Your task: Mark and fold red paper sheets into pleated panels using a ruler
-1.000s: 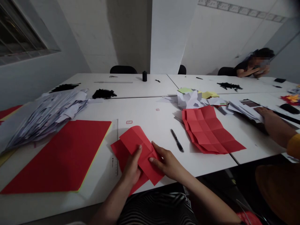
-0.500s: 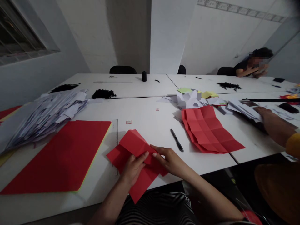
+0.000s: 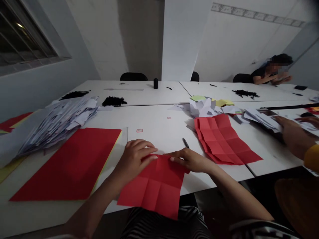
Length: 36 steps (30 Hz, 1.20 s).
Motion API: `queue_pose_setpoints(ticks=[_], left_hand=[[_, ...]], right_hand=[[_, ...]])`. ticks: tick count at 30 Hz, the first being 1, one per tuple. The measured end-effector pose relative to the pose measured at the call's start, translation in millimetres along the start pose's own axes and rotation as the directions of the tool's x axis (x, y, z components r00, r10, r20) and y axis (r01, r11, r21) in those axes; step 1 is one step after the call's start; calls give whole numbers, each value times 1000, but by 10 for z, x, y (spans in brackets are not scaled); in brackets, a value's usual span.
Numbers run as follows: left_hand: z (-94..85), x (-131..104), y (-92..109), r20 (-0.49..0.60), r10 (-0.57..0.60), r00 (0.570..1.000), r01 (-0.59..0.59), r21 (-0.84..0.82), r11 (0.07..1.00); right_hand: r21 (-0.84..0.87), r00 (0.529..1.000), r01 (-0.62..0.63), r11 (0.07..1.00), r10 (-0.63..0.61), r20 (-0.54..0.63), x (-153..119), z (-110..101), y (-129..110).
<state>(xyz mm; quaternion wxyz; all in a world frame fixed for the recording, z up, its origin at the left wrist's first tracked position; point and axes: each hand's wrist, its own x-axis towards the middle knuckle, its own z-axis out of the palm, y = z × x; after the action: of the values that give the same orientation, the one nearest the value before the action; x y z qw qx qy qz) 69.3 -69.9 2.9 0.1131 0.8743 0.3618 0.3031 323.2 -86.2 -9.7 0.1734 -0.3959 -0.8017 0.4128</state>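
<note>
A creased sheet of red paper (image 3: 156, 187) lies in front of me, its lower edge hanging past the table edge over my lap. My left hand (image 3: 134, 159) has its thumb on the sheet near the top edge, with its fingers curved beyond that edge. Pinched in my right hand (image 3: 194, 160) is the top right part of the same sheet. Just beyond my right hand is a black pen (image 3: 185, 143), partly covered by it. More creased red sheets (image 3: 221, 139) lie in a stack to the right.
Flat red sheets (image 3: 72, 162) lie at left beside a heap of white papers (image 3: 59, 122). White and yellow scraps (image 3: 203, 107) sit ahead. At right, a co-worker's hand (image 3: 295, 136) is by white papers (image 3: 261, 119). Farther off are a black spool (image 3: 156, 83) and a seated person (image 3: 271, 71).
The red paper has gone from a folded, crossed shape to a more spread sheet with creases showing. My left hand has moved up to its top edge; my right hand shifted right, partly covering the pen.
</note>
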Motion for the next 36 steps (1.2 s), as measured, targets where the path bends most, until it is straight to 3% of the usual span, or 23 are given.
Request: queue_pose_setpoints(ticks=[2,5,9,12,15,17,20,23,25,28,32,36], left_hand=[[32,103,34,130,7,992,-4,-19,1000],[57,174,45,226,-16,974,28,-54,998],[-8,171,17,217,-40,975,46,-22,999],[-141,107,-157,211,-53,976,34,94,995],[-338,18,-455,149,-132,980,89,266,960],[-443,-8,-592,11,-209,978,191,369,910],[-423,56,-518,-114,-175,978,203,335,920],[-167,232,-192,65,-56,996,50,85,995],[36,364,10,188,3,982,11,-71,997],[209,495,138,285,31,958,-1,-106,994],[145,519,67,342,0,940,20,-55,998],[12,454,-80,363,-43,931,76,-77,994]], right_hand=[[-37,1000,8,999,-8,6,-9,-38,-12],[-91,1000,-9,996,9,-4,-30,-75,-3],[-79,999,-26,997,24,-21,-29,-115,43],[-60,1000,-29,998,29,0,-29,-169,87],[-48,999,-48,998,48,2,-53,-237,138],[-39,998,-64,997,64,0,-61,-264,171],[-39,997,-76,996,76,17,-16,-250,200],[-67,997,-56,996,60,47,84,-192,191],[-89,998,-28,996,32,46,138,-162,169],[-118,999,-18,993,21,25,154,-160,134],[-118,998,-65,991,67,16,80,-214,159],[-17,989,-148,989,148,3,-40,-302,349]])
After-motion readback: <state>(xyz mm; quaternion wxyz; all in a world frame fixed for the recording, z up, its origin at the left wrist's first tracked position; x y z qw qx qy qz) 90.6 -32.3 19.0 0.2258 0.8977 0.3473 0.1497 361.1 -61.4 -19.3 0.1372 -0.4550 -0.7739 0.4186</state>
